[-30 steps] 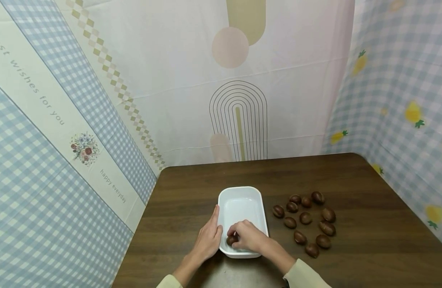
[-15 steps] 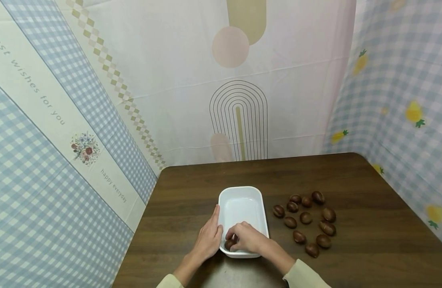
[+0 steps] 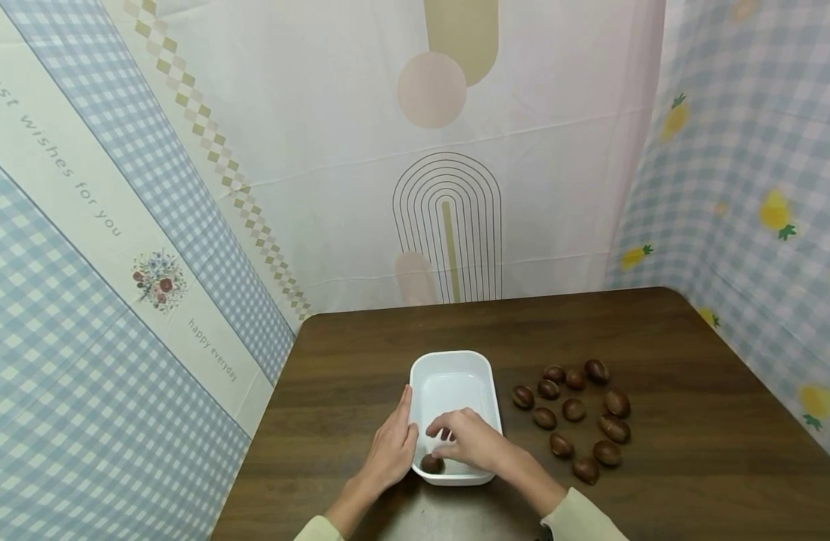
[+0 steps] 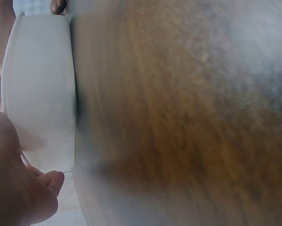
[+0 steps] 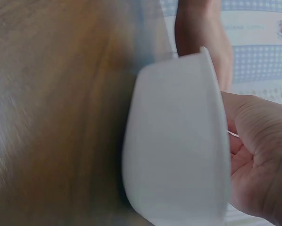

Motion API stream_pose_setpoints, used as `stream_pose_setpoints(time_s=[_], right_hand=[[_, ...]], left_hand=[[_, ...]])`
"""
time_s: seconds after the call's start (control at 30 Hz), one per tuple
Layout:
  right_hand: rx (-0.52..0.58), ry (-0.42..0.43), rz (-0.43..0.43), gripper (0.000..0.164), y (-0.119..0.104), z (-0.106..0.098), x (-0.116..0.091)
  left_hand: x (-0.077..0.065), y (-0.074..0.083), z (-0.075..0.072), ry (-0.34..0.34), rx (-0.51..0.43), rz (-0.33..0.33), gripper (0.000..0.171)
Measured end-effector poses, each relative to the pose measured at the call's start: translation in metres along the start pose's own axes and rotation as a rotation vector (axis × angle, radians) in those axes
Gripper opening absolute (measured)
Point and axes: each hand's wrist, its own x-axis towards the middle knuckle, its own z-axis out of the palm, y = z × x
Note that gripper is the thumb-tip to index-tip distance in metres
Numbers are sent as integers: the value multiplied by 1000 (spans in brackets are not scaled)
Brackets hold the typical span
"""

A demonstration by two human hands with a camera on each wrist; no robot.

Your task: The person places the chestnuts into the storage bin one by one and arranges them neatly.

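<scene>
A white rectangular baking dish (image 3: 455, 391) sits on the table in the head view. One brown chestnut (image 3: 431, 464) lies inside, at its near left corner. My left hand (image 3: 392, 443) grips the left side of the dish, thumb at the rim and fingers along the outer wall; the left wrist view shows these fingers (image 4: 53, 180) at the wall. Over the near part of the dish is my right hand (image 3: 472, 439), its bent fingers apart with nothing between them, just above and right of the chestnut. In the right wrist view, the dish wall (image 5: 176, 141) partly hides that hand.
Several more chestnuts (image 3: 574, 409) lie loosely scattered on the dark wooden table (image 3: 361, 346), right of the dish. Patterned cloths (image 3: 347, 188) hang behind the table and along both sides.
My right hand has let go of the chestnut, which now lies nearer the dish's front left corner, and has lifted slightly away from it. The left hand has stayed at the dish.
</scene>
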Motion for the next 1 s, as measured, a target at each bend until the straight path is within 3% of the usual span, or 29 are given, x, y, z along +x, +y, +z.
stream_pose_setpoints(time_s=[0.1, 0.17, 0.27, 0.37, 0.47, 0.67, 0.8, 1.0], right_hand=[[3, 56, -13, 21, 5, -10, -3], [5, 101, -21, 21, 8, -17, -5], [-9, 200, 0, 23, 14, -27, -9], [-29, 312, 77, 27, 20, -35, -14], [-43, 425, 155, 32, 28, -42, -20], [-88, 634, 224, 37, 49, -52, -35], [-105, 666, 298, 39, 64, -54, -44], [-92, 620, 396, 43, 78, -55, -54]], left_hand=[[0, 4, -3, 13, -28, 11, 74], [0, 16, -13, 12, -63, 22, 71], [2, 38, -32, -30, -86, -12, 66], [3, 54, -45, -82, -74, -59, 65], [4, 56, -47, -96, -67, -78, 66], [4, 56, -46, -99, -76, -82, 65], [4, 56, -46, -102, -77, -81, 65], [4, 57, -47, -98, -82, -75, 65]])
